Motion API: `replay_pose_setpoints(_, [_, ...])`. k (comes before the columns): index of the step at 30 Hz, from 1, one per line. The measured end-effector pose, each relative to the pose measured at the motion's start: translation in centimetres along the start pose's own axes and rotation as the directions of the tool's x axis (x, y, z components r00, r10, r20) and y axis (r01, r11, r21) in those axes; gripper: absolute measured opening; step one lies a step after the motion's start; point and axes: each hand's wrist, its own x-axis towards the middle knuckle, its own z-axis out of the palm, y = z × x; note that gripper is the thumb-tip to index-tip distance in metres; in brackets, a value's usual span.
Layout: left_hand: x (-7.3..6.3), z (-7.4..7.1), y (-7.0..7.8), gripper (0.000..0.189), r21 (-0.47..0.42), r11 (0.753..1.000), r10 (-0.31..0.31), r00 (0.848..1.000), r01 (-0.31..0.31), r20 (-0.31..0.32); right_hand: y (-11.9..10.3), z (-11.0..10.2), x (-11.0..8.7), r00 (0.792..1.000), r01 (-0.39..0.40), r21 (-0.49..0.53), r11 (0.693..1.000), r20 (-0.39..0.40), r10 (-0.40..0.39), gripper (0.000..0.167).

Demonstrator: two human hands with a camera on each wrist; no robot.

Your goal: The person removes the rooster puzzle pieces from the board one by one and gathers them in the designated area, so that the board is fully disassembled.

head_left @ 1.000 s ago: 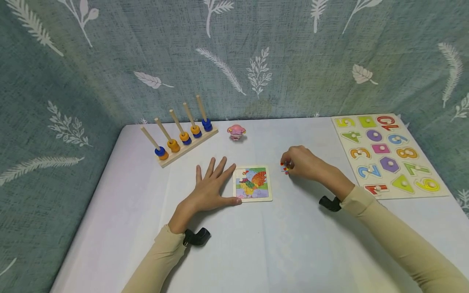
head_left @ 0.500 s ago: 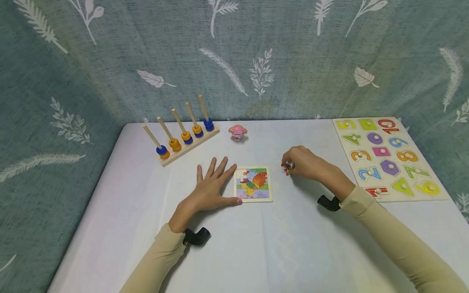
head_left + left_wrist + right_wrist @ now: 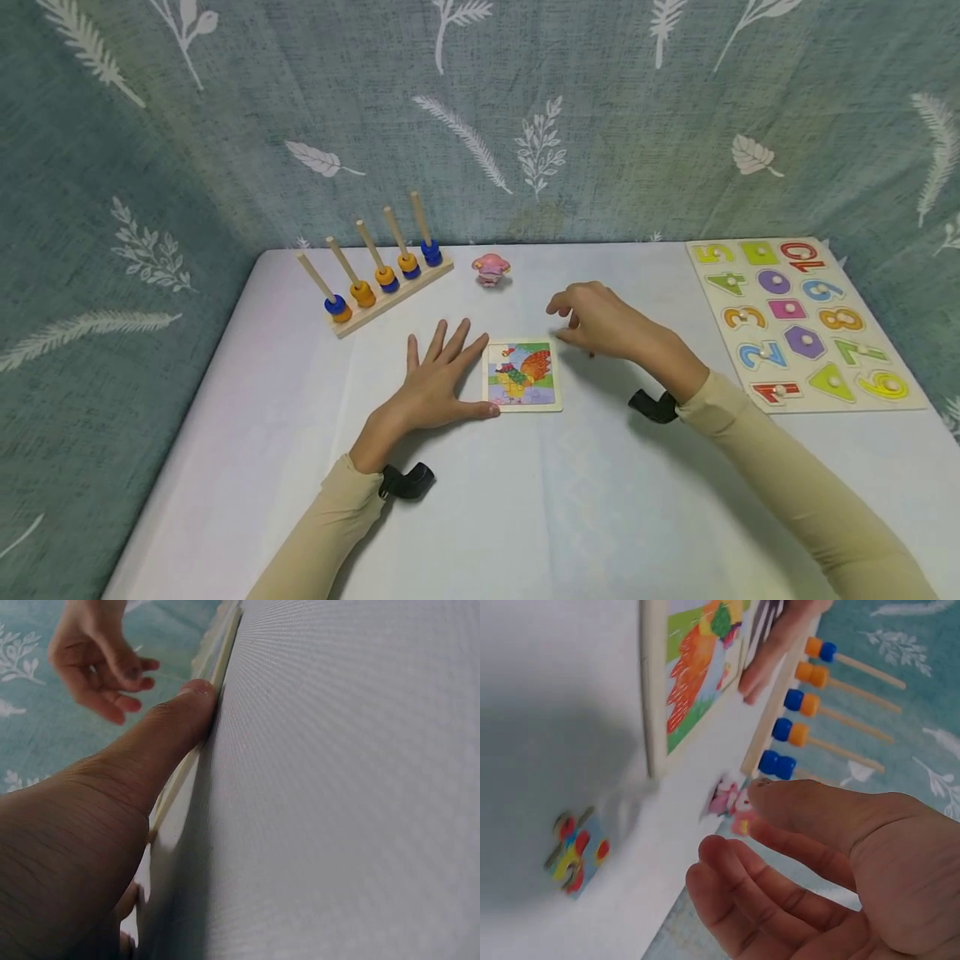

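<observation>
A small wooden jigsaw puzzle (image 3: 523,375) with a picture of a hen lies in its pale frame at mid-table. My left hand (image 3: 429,392) is spread flat at its left side, thumb and index finger on the frame's edge. Just off the puzzle's upper right corner hovers my right hand (image 3: 603,321), its fingers loosely bent and nothing between them. Below those fingers, a loose jigsaw piece (image 3: 577,853) with red, yellow and blue markings lies on the table in the right wrist view; in the head view the hand hides most of it.
Behind the puzzle sits a pink figurine (image 3: 491,269). At the back left stands a wooden peg rack (image 3: 393,296) with blue and orange beads. A number-and-shape board (image 3: 806,325) lies at the right. Patterned cloth (image 3: 480,125) rises behind the white table.
My right hand has let go of the jigsaw piece and moved left and up, nearer the puzzle. My left hand keeps its place at the frame.
</observation>
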Motion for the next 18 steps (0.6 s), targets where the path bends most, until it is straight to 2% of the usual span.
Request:
replay_pose_setpoints(4, [0.0, 0.0, 0.0, 0.107, -0.002, 1.000, -0.008, 1.000, 0.008, 0.007, -0.8, 0.4, 0.7, 1.000, 0.020, -0.003, 1.000, 0.009, -0.020, 0.032])
replay_pose_setpoints(8, [0.3, -0.1, 0.0, 0.108, 0.001, 1.000, -0.009, 1.000, 0.009, 0.012, -1.5, 0.8, 1.2, 0.998, 0.068, -0.048, 0.997, 0.007, -0.068, 0.030])
replay_pose_setpoints(15, [0.3, -0.2, 0.1, 0.107, 0.001, 1.000, 0.001, 1.000, -0.001, 0.019, -2.5, 2.3, 2.2, 0.997, 0.057, -0.104, 0.993, 0.066, -0.050, 0.028])
replay_pose_setpoints(18, [0.1, -0.2, 0.1, 0.106, 0.003, 1.000, -0.003, 1.000, 0.003, 0.025, -2.7, 3.0, 2.5, 0.996, 0.070, -0.124, 0.990, 0.068, -0.062, 0.026])
